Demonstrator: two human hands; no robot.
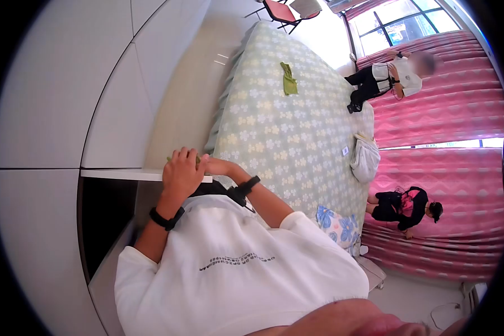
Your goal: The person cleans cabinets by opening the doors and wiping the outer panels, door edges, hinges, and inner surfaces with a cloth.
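My left hand (182,172), with a black band on its wrist, is closed, its fingers bent over a small green cloth (198,159) that shows only in bits. Against it lies my right hand (217,166), whose fingers are mostly hidden behind the left one. A black device is strapped to the right wrist. Both hands are above a white board edge (120,175), beside an open dark compartment (103,215). Another green cloth (288,79) lies crumpled on the flowered bed (263,120).
White cabinet doors (45,101) stand at left. A whitish bag (365,159) and a blue-flowered pillow (337,225) are at the bed's far side. Two people (404,75) (406,207) stand by pink curtains (442,168). A red chair (280,11) is at the top.
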